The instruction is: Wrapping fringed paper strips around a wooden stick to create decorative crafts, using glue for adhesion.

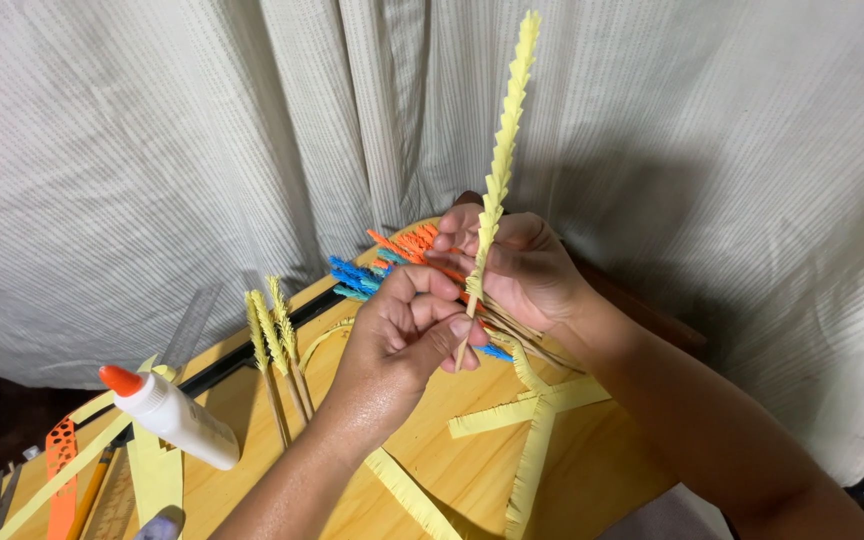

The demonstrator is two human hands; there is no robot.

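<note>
Single head-worn view, close above the wooden table [472, 470], angled down toward a curtain [152, 150]

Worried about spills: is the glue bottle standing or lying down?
Lying down: the glue bottle rests on its side on the table, orange cap on.

Paper, wood, plastic and cloth

Matt yellow fringed paper strip [504, 140] on a thin wooden stick [463, 350]; smooth, lightly glossy wooden table [592, 460]; glossy white plastic glue bottle [174, 415] near left; ribbed matt cloth curtain [152, 130] far behind.
</note>
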